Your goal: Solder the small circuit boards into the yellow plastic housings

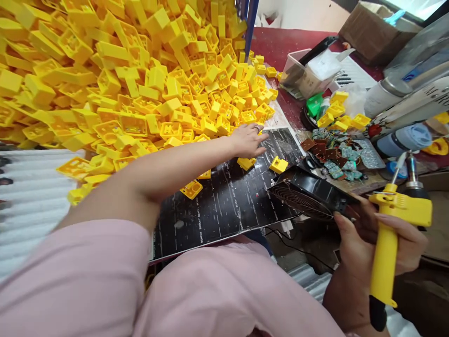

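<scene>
My left hand (248, 140) reaches across the black work board (224, 206), palm down, fingers spread at the edge of the yellow plastic housings (150, 112). One yellow housing (246, 163) lies just below it, and another yellow housing (278, 164) sits to its right. In my right hand (365, 248) is a yellow soldering gun (385, 257), held upright with its metal tip pointing up. The thumb of that same hand rests at the corner of a black square fan (312, 192), tilted over the board's right edge.
Loose circuit boards with wires (342, 157) lie right of the work board. Behind them stand a clear plastic bin (294, 70), a cardboard box (379, 32) and a blue cup (403, 140). White foam sheets (31, 201) are at the left. A cable (301, 250) hangs below the board.
</scene>
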{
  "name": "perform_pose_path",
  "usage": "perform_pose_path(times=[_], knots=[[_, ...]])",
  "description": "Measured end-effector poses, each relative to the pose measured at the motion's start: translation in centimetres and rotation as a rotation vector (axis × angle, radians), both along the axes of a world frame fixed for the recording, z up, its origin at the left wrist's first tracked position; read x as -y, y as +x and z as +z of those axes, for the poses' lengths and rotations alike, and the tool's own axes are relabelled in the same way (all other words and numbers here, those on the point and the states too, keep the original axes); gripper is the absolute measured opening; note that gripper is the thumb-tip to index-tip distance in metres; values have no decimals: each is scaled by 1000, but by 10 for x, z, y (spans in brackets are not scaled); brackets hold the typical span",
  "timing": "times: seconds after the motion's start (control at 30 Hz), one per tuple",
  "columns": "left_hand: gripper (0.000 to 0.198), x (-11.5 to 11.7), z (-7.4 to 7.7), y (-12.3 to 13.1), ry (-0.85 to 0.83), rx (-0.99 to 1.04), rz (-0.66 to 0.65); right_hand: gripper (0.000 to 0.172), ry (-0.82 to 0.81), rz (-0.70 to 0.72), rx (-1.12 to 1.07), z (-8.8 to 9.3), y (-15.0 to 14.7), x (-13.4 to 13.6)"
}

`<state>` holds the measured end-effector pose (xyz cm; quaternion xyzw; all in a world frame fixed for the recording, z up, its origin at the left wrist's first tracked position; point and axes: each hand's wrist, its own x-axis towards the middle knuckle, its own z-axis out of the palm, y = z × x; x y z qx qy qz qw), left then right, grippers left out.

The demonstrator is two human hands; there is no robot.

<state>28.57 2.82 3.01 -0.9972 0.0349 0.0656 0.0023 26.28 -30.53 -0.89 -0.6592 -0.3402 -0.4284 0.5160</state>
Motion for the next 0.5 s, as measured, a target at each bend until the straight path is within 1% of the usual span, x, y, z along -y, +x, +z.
perform_pose_path(times=[0.07,0.1,0.17,0.23,0.33,0.4,0.5], knots=[[70,10,-15,21,-47,-60,60,76,-10,1,22,2,-1,2],[74,15,-20,25,-51,-90,69,76,-16,-11,25,3,0,4],[75,22,-27,17,-37,-120,42,73,-29,-63,26,2,3,10],[69,23,-28,-8,-16,-130,-5,75,-40,-124,18,0,8,18],[52,11,-26,-62,35,-136,-109,81,-26,-178,24,-4,17,25],[43,-1,-25,-100,75,-160,-213,78,0,-207,38,-6,21,24],[36,-19,-24,-150,109,-202,-316,71,20,-245,46,-6,22,17]])
